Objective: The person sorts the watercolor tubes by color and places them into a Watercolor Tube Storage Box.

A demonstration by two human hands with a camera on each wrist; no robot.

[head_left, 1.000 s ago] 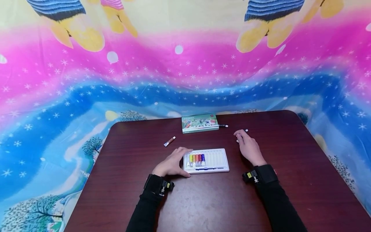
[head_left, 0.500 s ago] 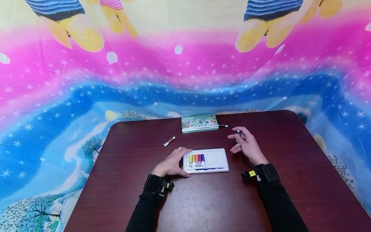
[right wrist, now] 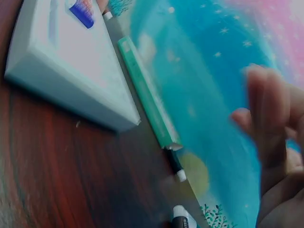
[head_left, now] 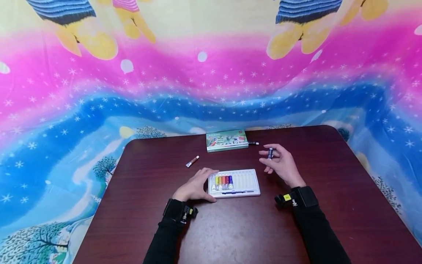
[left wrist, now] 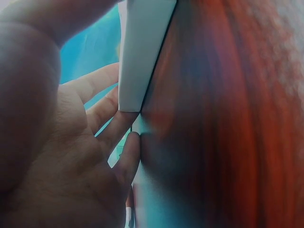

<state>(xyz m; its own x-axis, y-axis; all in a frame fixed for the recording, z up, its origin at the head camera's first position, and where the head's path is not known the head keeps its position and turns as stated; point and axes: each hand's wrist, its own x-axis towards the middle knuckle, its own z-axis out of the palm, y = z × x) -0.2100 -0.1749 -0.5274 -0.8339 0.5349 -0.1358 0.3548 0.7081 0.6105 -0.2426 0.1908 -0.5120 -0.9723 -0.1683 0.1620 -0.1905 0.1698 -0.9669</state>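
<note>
My left hand [head_left: 195, 186] grips the left end of a white plastic tray [head_left: 258, 183], thumb at its front edge and fingers towards its back edge. In the left wrist view, the fingers [left wrist: 102, 80] reach behind the tray's white side [left wrist: 145, 57]. Several paint tubes [head_left: 224, 182] fill the tray's left slots, above a thin blue paintbrush [head_left: 239, 192]. To the right of the tray, my right hand [head_left: 286, 167] holds a dark paint tube [head_left: 270, 153] with a white cap between its fingers. The right fingers [right wrist: 266, 102] look blurred in the right wrist view.
A green paint box [head_left: 227, 140] lies at the table's back edge, with a black tube [head_left: 253, 143] by its right end. One brown tube [head_left: 192, 161] lies behind the left hand. A printed cloth [head_left: 211, 84] hangs behind the brown table [head_left: 244, 227].
My right hand has lifted the dark paint tube from the table, and turned it into clearer view between the fingers. The left hand and the tray have stayed in place.
</note>
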